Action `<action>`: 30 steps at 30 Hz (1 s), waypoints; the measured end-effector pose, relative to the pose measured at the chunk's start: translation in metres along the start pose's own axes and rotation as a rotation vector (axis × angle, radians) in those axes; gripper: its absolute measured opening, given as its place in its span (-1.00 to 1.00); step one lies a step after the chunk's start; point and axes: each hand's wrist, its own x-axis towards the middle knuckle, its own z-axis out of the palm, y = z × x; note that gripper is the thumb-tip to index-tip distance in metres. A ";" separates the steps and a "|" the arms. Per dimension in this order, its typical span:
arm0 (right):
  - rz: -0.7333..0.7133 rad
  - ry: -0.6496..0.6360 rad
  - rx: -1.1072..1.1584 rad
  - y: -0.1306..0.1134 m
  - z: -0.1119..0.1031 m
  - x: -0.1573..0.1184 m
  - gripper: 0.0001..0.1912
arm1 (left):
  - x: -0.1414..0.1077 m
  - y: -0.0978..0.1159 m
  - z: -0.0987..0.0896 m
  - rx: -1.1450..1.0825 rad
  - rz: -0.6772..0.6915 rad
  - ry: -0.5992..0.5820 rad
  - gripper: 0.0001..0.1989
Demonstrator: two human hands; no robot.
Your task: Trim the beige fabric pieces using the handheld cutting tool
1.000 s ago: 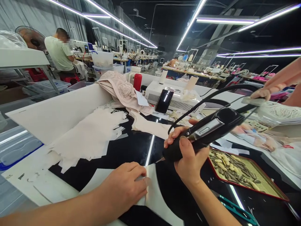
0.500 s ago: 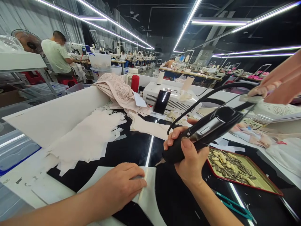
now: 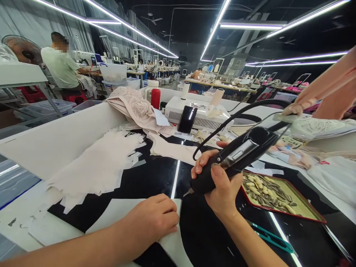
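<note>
A black corded handheld tool (image 3: 239, 152) with a metal lever is gripped in my right hand (image 3: 222, 185), its pointed tip aimed down and left, just beside the white piece's upper right corner. My left hand (image 3: 155, 218) has its fingers bent and pressed together on the white sheet piece (image 3: 119, 209), which lies on the black table surface (image 3: 139, 185). The fingertips cover part of that piece near its right edge; whether they pinch it or only press it is hard to make out.
Pale fabric pieces (image 3: 94, 165) are piled on the left. A tray of seeds and peanuts (image 3: 300, 200) and a teal cutter (image 3: 274, 237) lie right. Behind stand a phone (image 3: 187, 119), a white machine box (image 3: 205, 118) and a red bottle (image 3: 155, 98). A person (image 3: 59, 65) sits back left.
My left hand has moved slightly right and its fingers have curled further over the white piece. The tool's tip now shows near the piece's corner. The whole view has shifted a little.
</note>
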 end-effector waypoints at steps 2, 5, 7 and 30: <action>0.007 -0.001 0.002 0.001 0.000 -0.001 -0.55 | -0.004 -0.001 0.001 -0.002 0.007 0.026 -0.80; 0.014 -0.007 0.017 0.001 0.002 -0.002 -0.56 | -0.005 0.000 0.000 0.007 0.026 0.066 -0.82; 0.022 -0.010 0.029 0.000 0.004 -0.002 -0.55 | -0.004 0.000 0.000 0.001 0.026 0.073 -0.82; 0.037 0.002 0.068 -0.004 0.008 -0.004 -0.57 | -0.008 0.003 0.003 0.038 0.042 0.134 -0.80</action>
